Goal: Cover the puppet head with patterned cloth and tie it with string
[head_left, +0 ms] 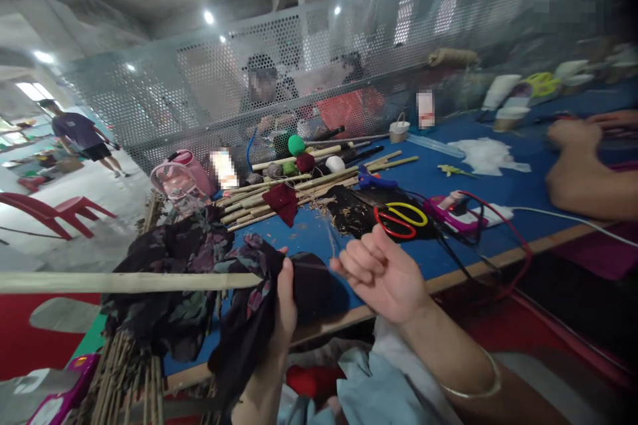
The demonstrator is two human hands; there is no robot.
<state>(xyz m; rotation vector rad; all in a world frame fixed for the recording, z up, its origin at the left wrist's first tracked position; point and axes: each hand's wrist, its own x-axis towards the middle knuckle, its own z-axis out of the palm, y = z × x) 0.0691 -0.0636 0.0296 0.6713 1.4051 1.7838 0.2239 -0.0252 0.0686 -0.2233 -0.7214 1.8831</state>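
Currently, left hand (285, 295) is clamped on dark floral cloth (253, 285) at the end of a pale stick (199, 281), left of the scissors (400, 220). Right hand (386, 275) is just below the scissors, fingers curled in; can't tell if they pinch anything. Blue tool (377, 180) sits just beyond the scissors, yarn balls (296, 145) farther left.
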